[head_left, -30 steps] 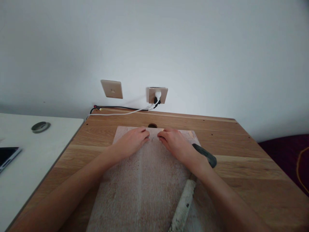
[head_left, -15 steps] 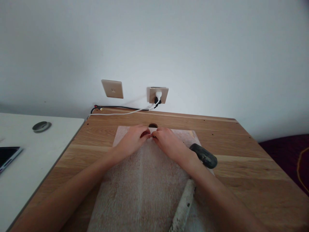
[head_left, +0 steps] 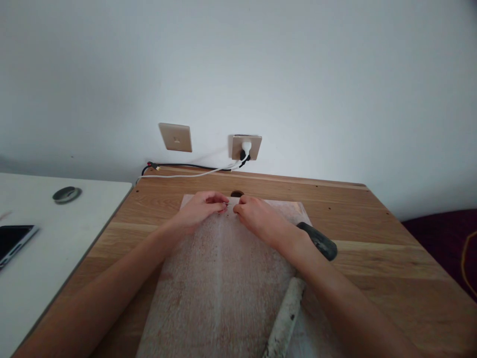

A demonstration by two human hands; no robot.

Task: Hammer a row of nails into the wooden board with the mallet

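Over the far end of a worn, whitish wooden board (head_left: pixel 201 288), my left hand (head_left: pixel 203 209) pinches a thin, pin-like piece (head_left: pixel 229 203) between thumb and fingertips. It is too small to name surely. My right hand (head_left: pixel 257 214) is just to its right, a small gap apart, with fingers curled together; whatever they hold is hidden. A few dark specks dot the board below the left fingertips. Beside my right forearm lies a black handle-like piece (head_left: pixel 319 241). A whitish, stained rod (head_left: pixel 285 318) rests on the board nearer to me; the forearm partly covers the area between them.
The board lies on a wooden table (head_left: pixel 372 258) with a round hole (head_left: pixel 237 193) near its back. Cables (head_left: pixel 186 175) run along the wall to a socket (head_left: pixel 246 147). At left, a white table (head_left: pixel 55 248) bears a round dish (head_left: pixel 67 194) and a dark-screened device (head_left: pixel 15 241).
My hands have drawn slightly apart, the left one shifting left. A thin piece now shows at the left fingertips. The view has shifted slightly.
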